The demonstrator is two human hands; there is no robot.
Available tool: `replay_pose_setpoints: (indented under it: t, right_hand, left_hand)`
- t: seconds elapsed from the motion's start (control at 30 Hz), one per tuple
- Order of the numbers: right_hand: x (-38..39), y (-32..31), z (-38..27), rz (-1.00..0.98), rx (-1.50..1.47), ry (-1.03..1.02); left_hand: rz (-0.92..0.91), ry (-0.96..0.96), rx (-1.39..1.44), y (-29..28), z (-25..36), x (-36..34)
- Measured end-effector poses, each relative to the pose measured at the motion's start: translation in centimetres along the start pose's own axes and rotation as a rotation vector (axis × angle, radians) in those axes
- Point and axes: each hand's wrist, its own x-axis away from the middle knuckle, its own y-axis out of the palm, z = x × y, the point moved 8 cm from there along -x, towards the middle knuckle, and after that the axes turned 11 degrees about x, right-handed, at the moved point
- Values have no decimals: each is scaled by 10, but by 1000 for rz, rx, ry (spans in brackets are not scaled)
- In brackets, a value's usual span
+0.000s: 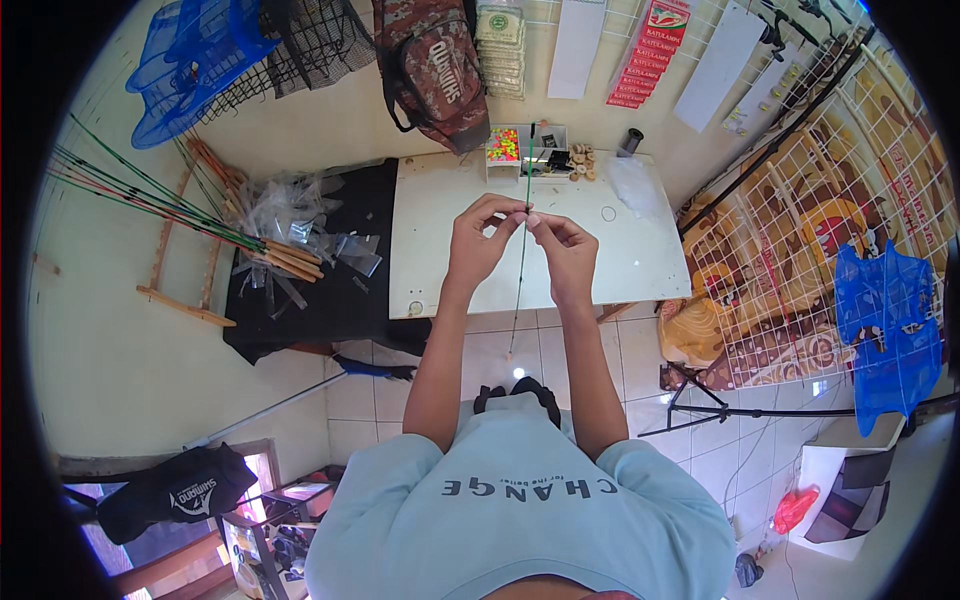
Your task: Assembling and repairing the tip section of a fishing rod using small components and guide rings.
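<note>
My left hand and my right hand meet above the white table, pinching a thin green-and-dark rod between thumbs and fingers. The rod stands lengthwise in the picture, its dark lower part running down past the table's front edge to a small pale tip. A small dark piece at the pinch is mostly hidden by my fingertips. Beyond my hands, at the back of the white table, are a container of bright small pieces, several cork rings and a clear plastic bag.
On the left, a black cloth bears plastic sleeves and a bundle of rods with wooden handles. A camouflage bag hangs behind the table. A wire grid with blue nets stands right, near a black tripod.
</note>
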Motion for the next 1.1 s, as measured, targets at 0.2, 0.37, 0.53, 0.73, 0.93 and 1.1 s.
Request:
replay_pose_setpoints:
  t: [0.2, 0.37, 0.53, 0.73, 0.93, 1.1]
  right_hand:
    - [0, 4, -2, -12, -22, -2]
    - [-2, 0, -1, 32, 25, -15]
    - [-2, -1, -1, 46, 39, -22]
    - [-3, -5, -3, 58, 52, -70]
    - [-4, -7, -4, 56, 36, -78]
    - [-4, -8, -3, 47, 79, -80]
  left_hand:
    - [23, 8, 2, -1, -1, -1]
    - [53, 18, 14, 1, 2, -1]
    - [81, 48, 49, 1, 1, 0]
    - [40, 81, -60, 5, 11, 0]
    - [-11, 169, -263, 11, 35, -3]
    - [-96, 250, -428, 18, 45, -5]
